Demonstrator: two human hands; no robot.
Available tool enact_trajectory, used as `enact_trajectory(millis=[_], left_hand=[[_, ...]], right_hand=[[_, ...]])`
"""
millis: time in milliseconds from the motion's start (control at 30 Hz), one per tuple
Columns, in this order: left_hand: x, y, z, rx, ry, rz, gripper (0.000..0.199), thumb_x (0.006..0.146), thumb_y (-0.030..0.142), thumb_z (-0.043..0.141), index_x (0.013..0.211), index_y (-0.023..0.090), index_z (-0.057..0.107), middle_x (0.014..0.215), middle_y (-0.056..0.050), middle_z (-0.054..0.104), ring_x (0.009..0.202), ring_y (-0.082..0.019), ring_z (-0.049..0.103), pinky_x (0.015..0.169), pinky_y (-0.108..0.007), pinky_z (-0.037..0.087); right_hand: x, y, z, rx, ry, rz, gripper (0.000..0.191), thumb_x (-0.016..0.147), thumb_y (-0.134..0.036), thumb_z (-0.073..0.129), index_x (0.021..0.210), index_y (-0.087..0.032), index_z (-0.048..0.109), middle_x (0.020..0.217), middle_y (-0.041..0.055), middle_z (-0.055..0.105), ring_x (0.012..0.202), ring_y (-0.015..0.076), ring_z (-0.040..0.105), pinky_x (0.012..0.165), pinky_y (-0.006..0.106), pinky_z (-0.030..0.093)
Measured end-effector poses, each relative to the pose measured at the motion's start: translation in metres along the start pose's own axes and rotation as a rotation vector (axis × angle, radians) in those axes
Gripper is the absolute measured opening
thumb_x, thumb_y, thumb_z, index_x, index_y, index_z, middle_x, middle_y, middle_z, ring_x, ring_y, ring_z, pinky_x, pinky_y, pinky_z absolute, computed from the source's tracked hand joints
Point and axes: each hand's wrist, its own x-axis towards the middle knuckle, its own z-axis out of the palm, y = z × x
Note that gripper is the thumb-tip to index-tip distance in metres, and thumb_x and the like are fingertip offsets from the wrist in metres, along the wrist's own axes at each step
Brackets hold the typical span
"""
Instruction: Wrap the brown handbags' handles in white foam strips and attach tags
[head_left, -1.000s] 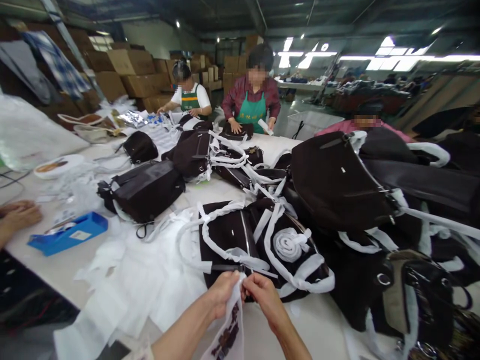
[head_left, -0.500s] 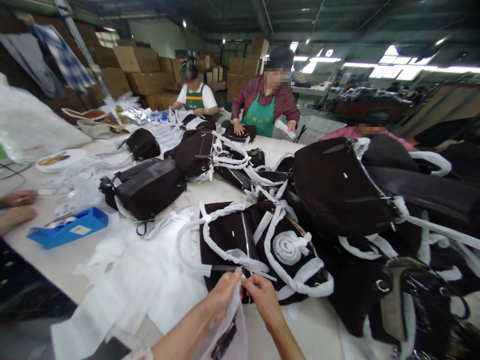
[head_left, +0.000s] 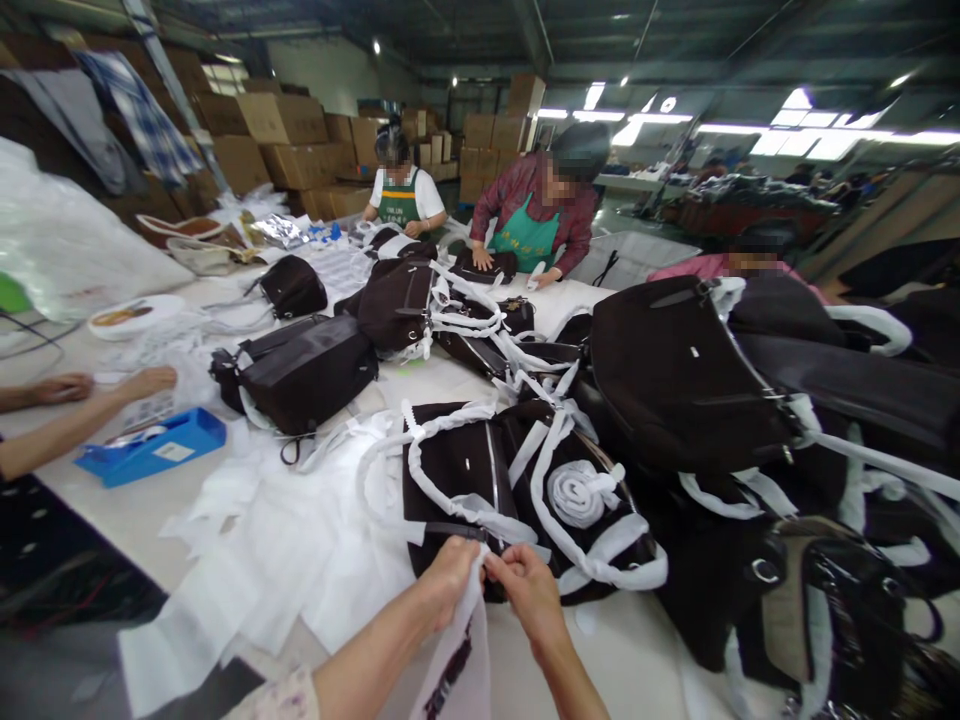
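Note:
Both of my hands meet at the bottom centre, pinching the top of a white non-woven fabric piece (head_left: 459,660) with a dark print on it. My left hand (head_left: 450,582) and my right hand (head_left: 529,590) hold it just above the near edge of a black handbag (head_left: 457,480). White non-woven strips wrap that bag's handles, and a rolled white strip (head_left: 577,493) lies on a second black section beside it. My knuckles hide the bag's lower edge.
Several black bags with white-wrapped handles crowd the white worktable (head_left: 127,525), and loose white sheets (head_left: 285,560) lie to my left. A co-worker's hand (head_left: 150,381) reaches in near a blue tray (head_left: 154,448). Further co-workers work across the table, with stacked cardboard boxes (head_left: 285,150) behind them.
My hands stay on the fabric, which has risen slightly between them. The co-worker's hand at left has reached further onto the table, and the aproned co-worker across the table leans lower over a bag.

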Motion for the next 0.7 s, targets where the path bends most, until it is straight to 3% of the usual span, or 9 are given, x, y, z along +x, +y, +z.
enact_trajectory(millis=[133, 233, 300, 400, 500, 700], left_hand=[[-0.002, 0.006, 0.003, 0.061, 0.019, -0.058, 0.025, 0.079, 0.034, 0.053, 0.06, 0.019, 0.045, 0.047, 0.005, 0.04, 0.039, -0.009, 0.032, 0.044, -0.024, 0.022], [-0.002, 0.01, 0.005, 0.089, 0.033, -0.084, 0.024, 0.08, 0.035, 0.052, 0.062, 0.02, 0.045, 0.047, 0.004, 0.041, 0.04, -0.01, 0.035, 0.045, -0.025, 0.023], [-0.002, 0.012, 0.006, 0.103, 0.045, -0.085, 0.023, 0.08, 0.035, 0.051, 0.064, 0.02, 0.045, 0.048, 0.005, 0.04, 0.041, -0.01, 0.034, 0.046, -0.025, 0.024], [-0.004, 0.012, 0.006, 0.119, 0.077, -0.064, 0.021, 0.082, 0.035, 0.052, 0.068, 0.02, 0.045, 0.053, 0.005, 0.041, 0.046, -0.01, 0.036, 0.05, -0.025, 0.028], [-0.008, 0.011, 0.006, 0.132, 0.124, -0.03, 0.018, 0.083, 0.035, 0.052, 0.075, 0.019, 0.047, 0.061, 0.005, 0.045, 0.055, -0.011, 0.041, 0.058, -0.025, 0.033], [-0.019, 0.011, 0.01, 0.152, 0.156, 0.004, 0.015, 0.086, 0.033, 0.048, 0.081, 0.019, 0.05, 0.067, 0.003, 0.047, 0.066, -0.014, 0.045, 0.065, -0.027, 0.035]], right_hand=[[-0.001, -0.003, -0.004, 0.002, 0.011, -0.002, 0.031, 0.062, -0.047, 0.069, 0.068, -0.022, 0.052, 0.05, -0.0034, 0.057, 0.045, 0.0134, 0.044, 0.048, 0.027, 0.034], [-0.006, -0.011, -0.012, -0.098, 0.196, -0.114, 0.031, 0.06, -0.042, 0.07, 0.079, -0.02, 0.059, 0.072, 0.0028, 0.066, 0.056, 0.0175, 0.053, 0.059, 0.03, 0.041], [-0.014, -0.02, -0.017, -0.163, 0.267, -0.176, 0.027, 0.063, -0.044, 0.067, 0.075, -0.02, 0.062, 0.072, 0.0037, 0.066, 0.061, 0.0196, 0.054, 0.063, 0.032, 0.041], [-0.03, -0.035, -0.019, -0.099, 0.075, -0.144, 0.031, 0.072, -0.05, 0.059, 0.068, -0.019, 0.066, 0.065, 0.0028, 0.064, 0.066, 0.0218, 0.056, 0.065, 0.031, 0.041], [-0.044, -0.046, -0.012, -0.003, -0.078, -0.073, 0.037, 0.072, -0.053, 0.057, 0.069, -0.018, 0.071, 0.072, 0.0041, 0.069, 0.076, 0.0241, 0.058, 0.069, 0.03, 0.041], [-0.042, -0.039, 0.007, 0.097, -0.042, 0.023, 0.046, 0.065, -0.063, 0.061, 0.062, -0.018, 0.07, 0.064, 0.0021, 0.065, 0.065, 0.0192, 0.05, 0.061, 0.029, 0.037]])
